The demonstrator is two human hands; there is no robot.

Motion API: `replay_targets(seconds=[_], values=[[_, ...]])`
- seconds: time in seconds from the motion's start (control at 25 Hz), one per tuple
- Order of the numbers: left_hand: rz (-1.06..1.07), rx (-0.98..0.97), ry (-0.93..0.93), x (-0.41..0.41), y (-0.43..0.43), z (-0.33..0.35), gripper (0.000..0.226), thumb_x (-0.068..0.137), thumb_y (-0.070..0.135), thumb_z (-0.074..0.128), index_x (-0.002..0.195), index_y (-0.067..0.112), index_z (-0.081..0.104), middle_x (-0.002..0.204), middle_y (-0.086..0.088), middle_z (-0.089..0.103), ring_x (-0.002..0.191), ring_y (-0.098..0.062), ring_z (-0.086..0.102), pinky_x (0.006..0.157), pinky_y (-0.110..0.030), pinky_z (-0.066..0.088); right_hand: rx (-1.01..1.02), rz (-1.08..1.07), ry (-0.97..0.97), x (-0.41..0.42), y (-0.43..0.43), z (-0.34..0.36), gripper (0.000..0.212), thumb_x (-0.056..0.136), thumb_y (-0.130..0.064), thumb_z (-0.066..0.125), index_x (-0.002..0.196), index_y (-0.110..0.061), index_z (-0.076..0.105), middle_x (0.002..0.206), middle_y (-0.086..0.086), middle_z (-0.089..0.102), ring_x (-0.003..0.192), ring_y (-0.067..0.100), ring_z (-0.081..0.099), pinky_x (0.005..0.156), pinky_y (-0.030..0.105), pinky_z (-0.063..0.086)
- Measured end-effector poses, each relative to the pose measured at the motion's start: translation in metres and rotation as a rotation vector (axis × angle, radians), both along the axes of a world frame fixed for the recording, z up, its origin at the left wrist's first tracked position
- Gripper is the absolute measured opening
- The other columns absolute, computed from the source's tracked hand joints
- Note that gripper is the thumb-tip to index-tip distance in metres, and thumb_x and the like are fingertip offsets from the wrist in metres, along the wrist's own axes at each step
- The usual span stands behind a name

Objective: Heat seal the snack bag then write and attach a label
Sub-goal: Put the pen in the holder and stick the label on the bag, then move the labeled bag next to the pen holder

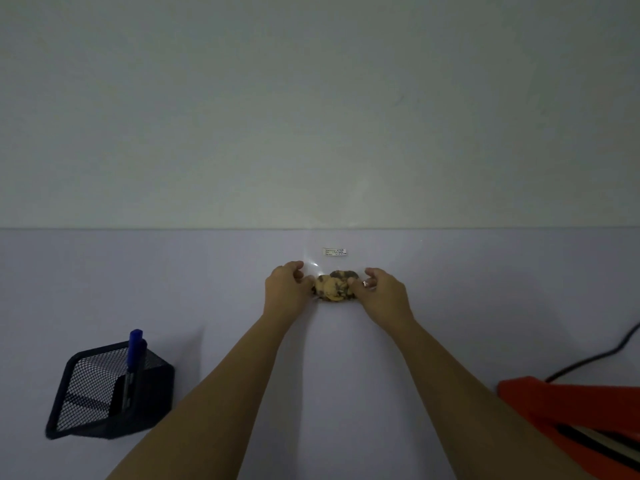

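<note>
A: Where is the snack bag?

B: A clear snack bag of tan and dark cookies lies on the pale table, far from the camera and near the wall. A small white label with handwriting shows at its far end.

A: And the hands?

B: Both arms reach forward. The left hand pinches the bag's left edge, fingers curled in. The right hand grips the right edge, fingers bent around the plastic, a ring visible.

A: Anything else?

B: A black mesh holder with a blue pen sits near left. An orange heat sealer with a black cord sits near right.
</note>
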State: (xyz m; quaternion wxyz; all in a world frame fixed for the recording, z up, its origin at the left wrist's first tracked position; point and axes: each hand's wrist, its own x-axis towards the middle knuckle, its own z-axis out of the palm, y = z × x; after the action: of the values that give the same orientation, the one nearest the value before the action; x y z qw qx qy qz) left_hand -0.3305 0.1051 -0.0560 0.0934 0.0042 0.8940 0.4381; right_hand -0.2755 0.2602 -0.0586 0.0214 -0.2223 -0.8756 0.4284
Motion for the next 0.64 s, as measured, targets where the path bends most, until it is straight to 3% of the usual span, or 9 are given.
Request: replay_targets(seconds=[0.2,0.36,0.48,0.64], values=[[-0.023,-0.009,0.02,0.006,-0.002,0.007,0.045,0.09,0.015,0.055,0.134,0.005,0.046,0.126,-0.013,0.057,0.109,-0.023,0.056,0.09,-0.023,0.038,0.108,-0.023,-0.016,0.008,-0.002,0.0,0.054,0.088,-0.037,0.058,0.129,-0.003,0.049,0.118,0.015,0.057,0.112,0.03,0.052,0.095,0.038,0.041],[-0.039,-0.018,0.119,0.042,-0.019,0.043,0.046,0.092,0.014,0.052,0.136,0.004,0.043,0.13,-0.015,0.053,0.109,-0.022,0.056,0.084,-0.017,0.034,0.312,-0.015,0.187,0.039,-0.034,0.014,0.037,0.086,-0.025,0.06,0.116,-0.004,0.056,0.114,0.016,0.055,0.107,0.035,0.049,0.088,0.04,0.043],[0.004,-0.036,0.315,0.088,-0.055,0.08,0.043,0.091,0.01,0.052,0.133,0.001,0.045,0.126,-0.017,0.055,0.111,-0.026,0.054,0.091,-0.025,0.04,0.389,0.154,0.262,0.061,-0.08,0.023,0.035,0.086,-0.021,0.06,0.116,-0.004,0.054,0.116,0.016,0.057,0.108,0.034,0.051,0.091,0.044,0.047],[0.289,-0.178,0.565,0.142,-0.134,0.082,0.049,0.087,0.011,0.06,0.131,-0.005,0.045,0.126,-0.024,0.051,0.117,-0.035,0.048,0.096,-0.038,0.042,0.399,0.447,0.15,0.076,-0.147,0.017,0.047,0.093,-0.03,0.048,0.132,-0.003,0.044,0.135,0.017,0.049,0.125,0.032,0.044,0.104,0.041,0.037]])
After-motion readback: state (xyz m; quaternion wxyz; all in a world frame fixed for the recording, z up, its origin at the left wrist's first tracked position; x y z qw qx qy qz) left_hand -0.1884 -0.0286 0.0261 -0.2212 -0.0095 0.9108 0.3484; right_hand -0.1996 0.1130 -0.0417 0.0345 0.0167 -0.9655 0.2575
